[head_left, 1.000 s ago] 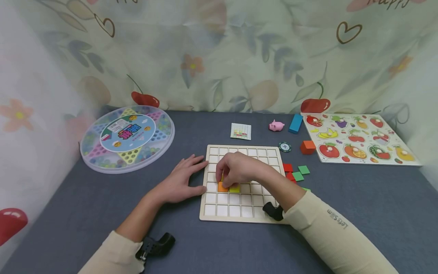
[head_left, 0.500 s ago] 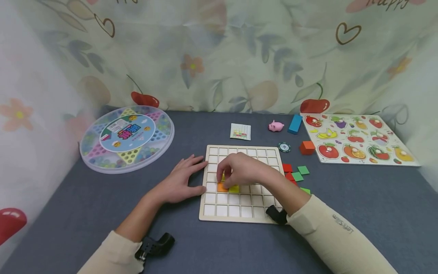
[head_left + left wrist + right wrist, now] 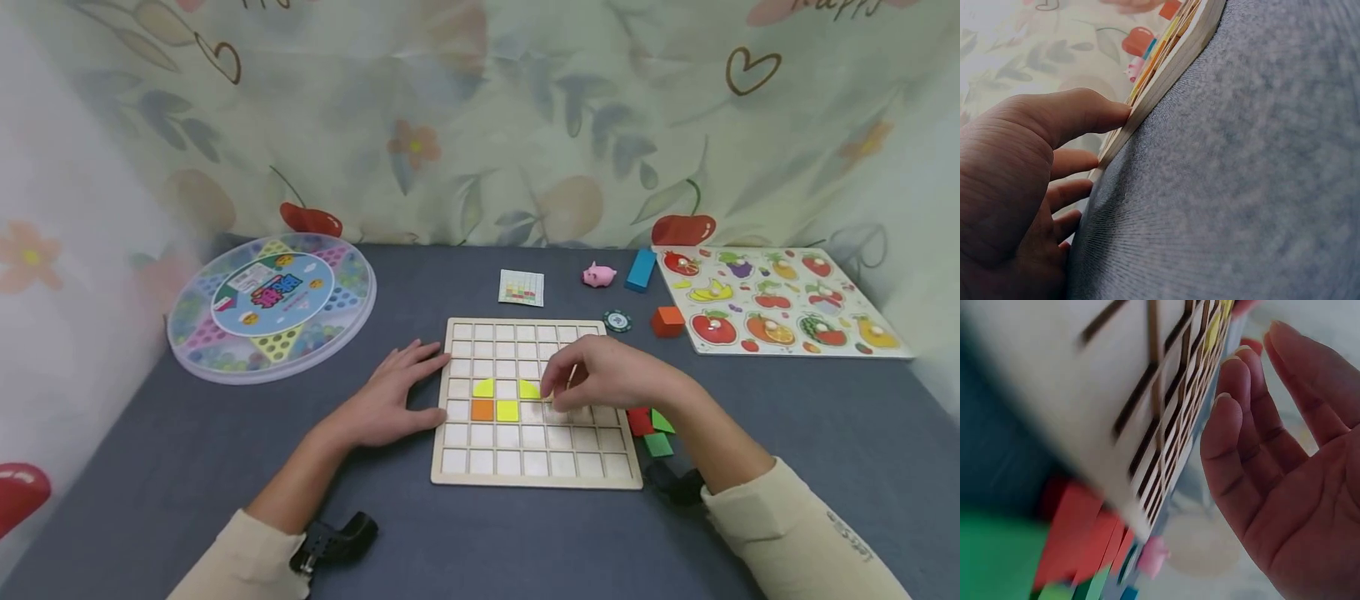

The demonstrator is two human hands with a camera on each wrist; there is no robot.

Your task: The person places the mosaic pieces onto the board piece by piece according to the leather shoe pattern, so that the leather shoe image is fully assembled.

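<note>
A wooden grid board lies on the dark cloth. In its cells are an orange square tile, a yellow square tile and two yellow pieces in the row above, a left one and a right one partly behind the fingers. My left hand rests at the board's left edge, its thumb and fingertips touching the rim. Above the right half of the board hovers my right hand, fingers loosely bent; the right wrist view shows nothing between them.
Red tiles and green tiles lie right of the board. Behind it are a patterned card, a pink pig, a poker chip, a blue block, an orange cube, a fruit puzzle and a round game box.
My right hand has moved away to the right from the left yellow piece, uncovering the tiles and more of the board. The left hand stays at the board's edge.
</note>
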